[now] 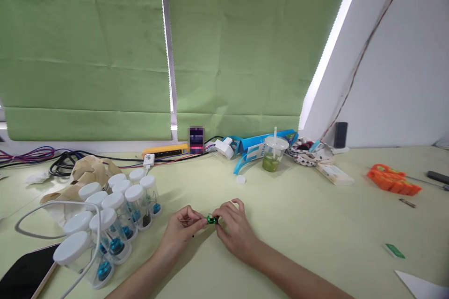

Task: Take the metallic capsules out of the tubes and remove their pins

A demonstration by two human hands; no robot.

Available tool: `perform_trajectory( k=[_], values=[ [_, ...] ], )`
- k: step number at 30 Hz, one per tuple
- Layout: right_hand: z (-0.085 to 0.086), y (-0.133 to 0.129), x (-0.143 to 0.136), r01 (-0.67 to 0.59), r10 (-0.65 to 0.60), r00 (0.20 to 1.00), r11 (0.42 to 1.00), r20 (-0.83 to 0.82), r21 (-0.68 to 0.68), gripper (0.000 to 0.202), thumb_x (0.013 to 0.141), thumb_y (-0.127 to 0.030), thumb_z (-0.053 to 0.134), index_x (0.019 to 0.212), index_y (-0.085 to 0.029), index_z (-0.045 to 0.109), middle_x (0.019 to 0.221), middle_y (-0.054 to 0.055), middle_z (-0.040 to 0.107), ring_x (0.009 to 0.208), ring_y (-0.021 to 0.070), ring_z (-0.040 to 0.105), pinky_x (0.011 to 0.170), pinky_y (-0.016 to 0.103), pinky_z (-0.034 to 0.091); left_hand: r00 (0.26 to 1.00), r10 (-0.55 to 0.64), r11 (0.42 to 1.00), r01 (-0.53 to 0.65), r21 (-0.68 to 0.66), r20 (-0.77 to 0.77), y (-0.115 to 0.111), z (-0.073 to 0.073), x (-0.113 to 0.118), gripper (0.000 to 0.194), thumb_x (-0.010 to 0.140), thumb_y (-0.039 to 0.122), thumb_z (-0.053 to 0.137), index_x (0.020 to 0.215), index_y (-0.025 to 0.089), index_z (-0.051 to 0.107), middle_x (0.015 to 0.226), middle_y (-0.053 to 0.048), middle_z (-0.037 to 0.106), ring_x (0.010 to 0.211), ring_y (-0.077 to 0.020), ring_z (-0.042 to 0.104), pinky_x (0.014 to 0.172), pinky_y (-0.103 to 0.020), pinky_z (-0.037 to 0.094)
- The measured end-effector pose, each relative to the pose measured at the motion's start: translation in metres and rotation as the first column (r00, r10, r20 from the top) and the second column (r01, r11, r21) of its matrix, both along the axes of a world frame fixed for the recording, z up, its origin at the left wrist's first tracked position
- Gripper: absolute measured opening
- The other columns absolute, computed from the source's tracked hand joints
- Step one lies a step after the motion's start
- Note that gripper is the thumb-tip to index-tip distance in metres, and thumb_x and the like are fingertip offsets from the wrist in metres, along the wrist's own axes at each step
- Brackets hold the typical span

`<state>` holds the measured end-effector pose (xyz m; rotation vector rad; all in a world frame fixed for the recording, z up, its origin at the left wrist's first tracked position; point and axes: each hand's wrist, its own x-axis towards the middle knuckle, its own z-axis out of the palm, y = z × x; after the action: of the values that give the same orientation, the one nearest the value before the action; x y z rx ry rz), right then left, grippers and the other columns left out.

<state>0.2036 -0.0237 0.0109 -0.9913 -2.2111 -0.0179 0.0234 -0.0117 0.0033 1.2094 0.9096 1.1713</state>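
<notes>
A small shiny green part (212, 220) with dark ends is held between my hands, above the middle of the table. My left hand (183, 226) pinches its left end, and a thin wire-like rod (186, 219) lies along those fingers. From the other side, the thumb and fingers of my right hand (234, 226) close on its right end. Its exact kind is too small to make out. Below my left hand, a tiny black piece (192, 236) rests on the table (298, 224). A white round cap (241, 179) lies beyond my hands.
Several clear jars (117, 243) with white lids and blue parts stand at left, a white cable (42, 204) looping over them. A phone (28, 271) lies front left. Behind are a drink cup (273, 154) and blue packaging (249, 149); an orange packet (393, 180) lies right.
</notes>
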Motion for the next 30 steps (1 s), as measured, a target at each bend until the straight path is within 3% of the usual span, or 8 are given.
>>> perform_trajectory(
  k=[14,30],
  values=[
    [-0.0041,0.003,0.0014,-0.032,0.032,0.999,0.999,-0.009,-0.018,0.025,0.078,-0.004,0.04,0.096,-0.02,0.046,0.084,0.002,0.06,0.081,0.0156,0.05,0.09,0.039,0.021,1.0,0.025,1.0,-0.025,0.002,0.001,-0.0036,0.0061,0.0005,0.029,0.061,0.025,0.074,0.055,0.016,0.047,0.062,0.0,0.065,0.059,-0.0126,0.056,0.054,-0.023,0.037],
    [0.0,0.0005,0.0014,-0.037,0.037,0.999,0.999,-0.01,-0.022,0.024,0.078,-0.006,0.042,0.096,-0.02,0.047,0.087,0.003,0.057,0.085,0.0172,0.049,0.087,0.038,0.024,1.0,0.019,1.0,-0.019,0.015,0.012,-0.0015,0.0001,0.0001,0.028,0.063,0.025,0.072,0.057,0.016,0.046,0.065,-0.001,0.065,0.061,-0.0121,0.056,0.056,-0.024,0.039]
  ],
)
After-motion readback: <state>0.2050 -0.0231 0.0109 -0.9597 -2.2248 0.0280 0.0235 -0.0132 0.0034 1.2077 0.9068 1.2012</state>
